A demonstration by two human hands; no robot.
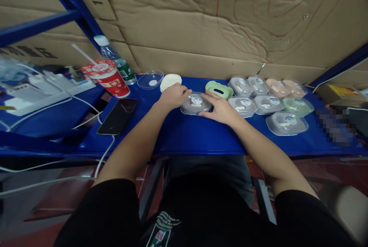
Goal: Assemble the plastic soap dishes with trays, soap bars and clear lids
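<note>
Steadying this grey box (196,106), right hand (220,109) spread, left hand (175,96) curled, hold unclear, I'd call boxes (269,103) near the counter's (201,136) right edge done, green tray (213,85) uncovered.

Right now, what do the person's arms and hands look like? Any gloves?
No gloves: the left hand and right hand are bare, and I see no watch. Short black sleeves leave the forearms bare too.
</note>
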